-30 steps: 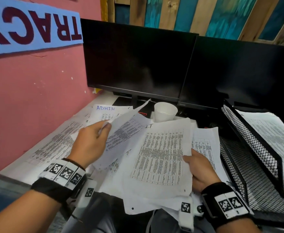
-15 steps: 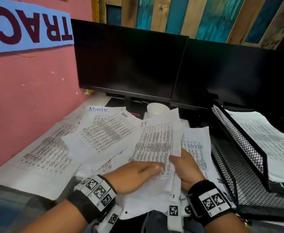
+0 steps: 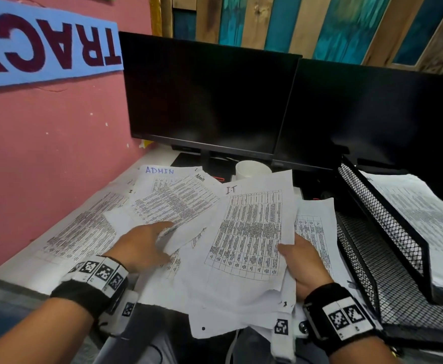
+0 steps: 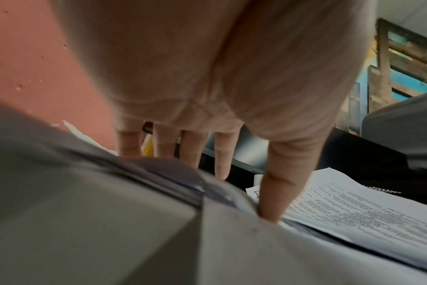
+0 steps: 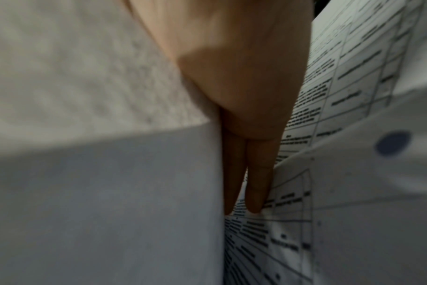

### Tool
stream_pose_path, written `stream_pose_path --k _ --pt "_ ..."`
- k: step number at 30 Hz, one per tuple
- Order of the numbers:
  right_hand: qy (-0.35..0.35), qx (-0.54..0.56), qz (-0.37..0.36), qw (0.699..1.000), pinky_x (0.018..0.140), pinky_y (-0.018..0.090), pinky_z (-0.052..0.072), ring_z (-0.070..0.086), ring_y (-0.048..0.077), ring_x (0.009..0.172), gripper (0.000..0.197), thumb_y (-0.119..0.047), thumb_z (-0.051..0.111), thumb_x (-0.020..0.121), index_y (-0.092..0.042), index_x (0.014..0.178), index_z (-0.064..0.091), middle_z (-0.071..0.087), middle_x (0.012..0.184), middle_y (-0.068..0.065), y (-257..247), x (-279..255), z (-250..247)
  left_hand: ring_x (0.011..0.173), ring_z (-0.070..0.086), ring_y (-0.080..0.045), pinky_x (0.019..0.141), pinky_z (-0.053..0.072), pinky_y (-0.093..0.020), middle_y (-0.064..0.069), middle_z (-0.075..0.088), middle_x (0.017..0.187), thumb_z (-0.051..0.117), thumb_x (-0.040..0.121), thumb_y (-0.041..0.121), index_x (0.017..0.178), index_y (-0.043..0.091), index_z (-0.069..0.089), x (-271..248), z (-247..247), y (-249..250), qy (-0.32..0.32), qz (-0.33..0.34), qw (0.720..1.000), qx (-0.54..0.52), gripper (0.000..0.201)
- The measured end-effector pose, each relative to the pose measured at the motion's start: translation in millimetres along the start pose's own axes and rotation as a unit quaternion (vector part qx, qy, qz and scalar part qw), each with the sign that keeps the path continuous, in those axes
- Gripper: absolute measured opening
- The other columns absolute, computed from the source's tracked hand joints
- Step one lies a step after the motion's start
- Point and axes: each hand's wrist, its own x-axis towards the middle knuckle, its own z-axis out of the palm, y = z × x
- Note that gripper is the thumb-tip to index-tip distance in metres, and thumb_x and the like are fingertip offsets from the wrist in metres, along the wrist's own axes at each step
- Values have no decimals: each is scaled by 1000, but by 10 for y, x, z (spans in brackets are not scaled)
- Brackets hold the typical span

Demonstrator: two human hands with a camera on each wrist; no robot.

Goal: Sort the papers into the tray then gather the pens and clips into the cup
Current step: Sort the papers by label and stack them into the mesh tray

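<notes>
Printed sheets cover the desk. My right hand pinches the sheet marked I.T at its right edge, thumb on top. Its straight fingers lie underneath, between sheets. My left hand rests with straight fingers on the loose sheet marked Admin; its thumb pushes into a gap between papers. A white cup stands behind the papers, under the monitors. The black mesh tray stands at the right, its upper tier holding a stack of papers. I cannot make out any pens or clips.
Two dark monitors stand along the back of the desk. A pink wall closes the left side. More sheets, one headed ADMIN, lie flat toward the wall. The tray's lower tier shows bare mesh.
My left hand laid down the sheet it held up, touched the I.T sheet, then moved left onto the Admin sheet. My right hand kept hold of the I.T sheet.
</notes>
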Motion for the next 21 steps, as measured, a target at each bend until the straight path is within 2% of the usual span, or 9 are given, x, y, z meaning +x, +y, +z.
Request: stream_pose_path --k 3,6,7,10,12,14,16,19,21 --pt "-10 2 3 1000 74 41 61 73 37 94 36 9 42 103 -8 120 69 77 107 19 -37 -43 -2 93 68 -9 69 51 -21 11 73 120 62 92 11 138 42 65 -1 13 -13 77 -8 997 -24 55" --pt "-18 -5 6 1000 59 30 59 73 30 85 36 9 42 103 -10 115 70 76 102 16 -87 -91 -6 73 64 -10 57 43 -22 13 75 86 57 98 6 100 44 77 12 -21 -66 153 -6 986 -58 43" --pt "-17 -8 5 1000 54 27 57 72 27 81 36 9 42 103 -11 113 70 76 99 14 -97 -101 -14 70 63 -12 57 42 -25 12 73 79 57 100 7 96 42 79 7 -45 -73 174 -8 982 -75 41" --pt "-9 -5 11 1000 55 29 56 70 28 81 32 7 43 104 -7 118 68 74 100 15 -107 -111 -32 65 57 -13 56 38 -27 6 64 73 54 106 11 117 18 79 -39 -176 -44 255 -21 958 -128 29" --pt "-7 6 16 1000 49 26 55 69 29 82 32 6 41 105 -5 121 66 73 102 16 -105 -111 -42 60 50 -10 52 33 -26 -4 63 72 50 108 12 124 10 76 -74 -261 4 301 -12 942 -150 30" --pt "-9 26 23 999 44 24 55 70 28 82 32 6 40 106 -7 119 67 73 102 15 -114 -133 -36 58 51 -10 52 34 -25 -7 65 74 50 108 14 130 14 74 -134 -322 112 329 10 929 -171 32" --pt "-13 43 27 999 46 27 57 72 29 82 35 7 40 107 -12 116 68 75 101 13 -112 -137 -19 52 50 -12 51 35 -24 3 66 69 52 108 16 135 20 72 -201 -323 274 327 40 926 -185 34" --pt "-19 59 34 997 47 31 60 72 30 81 37 8 39 107 -16 111 68 75 100 14 -123 -139 42 43 50 -4 46 33 -16 13 64 66 53 108 14 135 26 72 -303 -252 575 313 85 924 -204 35" --pt "-17 69 36 997 55 36 62 73 32 84 36 6 40 107 -15 112 68 75 102 15 -134 -154 80 44 53 2 44 35 -15 13 68 70 54 108 14 137 35 68 -347 -160 750 287 121 927 -207 39"
